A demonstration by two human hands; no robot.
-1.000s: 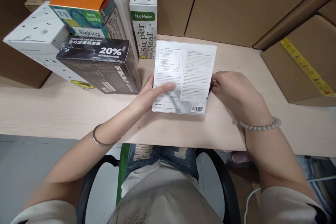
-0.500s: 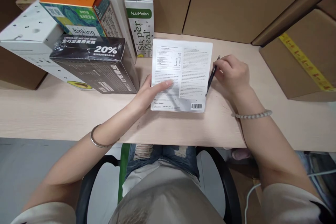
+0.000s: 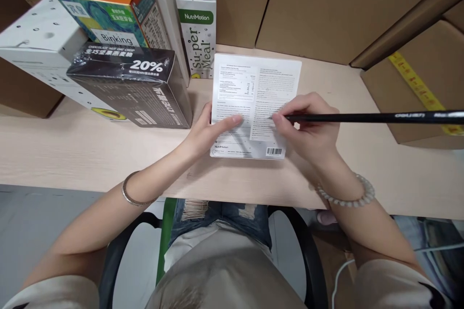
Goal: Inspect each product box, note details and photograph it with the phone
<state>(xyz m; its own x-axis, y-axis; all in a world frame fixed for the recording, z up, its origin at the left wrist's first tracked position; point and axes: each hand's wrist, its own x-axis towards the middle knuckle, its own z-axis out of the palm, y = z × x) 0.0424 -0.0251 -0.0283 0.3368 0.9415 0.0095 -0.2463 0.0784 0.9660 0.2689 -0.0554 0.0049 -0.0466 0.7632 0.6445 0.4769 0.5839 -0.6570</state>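
A white NutriMotion box (image 3: pixel 235 106) faces me with its printed side up, two text panels and a barcode showing. My left hand (image 3: pixel 213 128) grips its left edge, the thumb lying on the printed face and the other fingers hidden beneath. Pinched between thumb and fingers of my right hand (image 3: pixel 308 123) is a black pen (image 3: pixel 369 118). Its tip end points left over the right text panel, and its long body reaches out to the right edge of the view. I cannot tell whether the tip touches the box.
Several boxes stand left on the wooden desk (image 3: pixel 90 154): a dark brown carton (image 3: pixel 130 91), an orange-topped Binking box (image 3: pixel 105 9), a white box (image 3: pixel 39 34) and a Super Meal box (image 3: pixel 196 34). At the right is a cardboard box (image 3: pixel 409 91) with yellow tape. Cardboard panels line the back.
My right hand has moved left from beside the box to over its printed face. The pen, which leaned along the box's right edge, is now raised and points at the text.
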